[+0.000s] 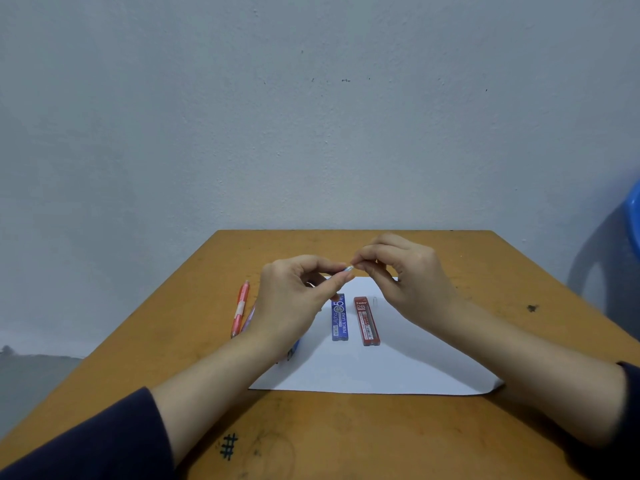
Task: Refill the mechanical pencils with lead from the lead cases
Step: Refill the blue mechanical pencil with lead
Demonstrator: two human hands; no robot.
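**A:** Where is the pencil being filled?

**B:** The blue pencil (347, 269) is up off the table (346, 438), held between both hands above the far edge of the paper (398, 368). The left hand (294, 299) is wrapped round its barrel with curled fingers, so most of it is hidden.

**A:** And the right hand?

**B:** The right hand (405, 282) meets it from the other side. Its thumb and forefinger pinch the pencil's upper end, and the other fingers are loosely curled behind. Whether a lead sits between those fingertips is too small to tell.

**A:** Which way does the pencil run?

**B:** On a slant. The upper end sticks out past the left fingertips, pointing up, away and to the right, into the right hand's pinch. The lower end shows as a blue tip under the left wrist, pointing down and towards the person.

**A:** The lead cases?

**B:** They are on the paper, just below the hands. The blue case (340, 318) and the red case (366, 322) lie flat, side by side and near each other but apart. Their long axes run away from the person.

**A:** Other pencils?

**B:** A pink pencil (240, 308) lies on the bare table left of the left hand, running away from the person. A purple pencil (248, 318) lies just beside it, partly hidden by the left hand.
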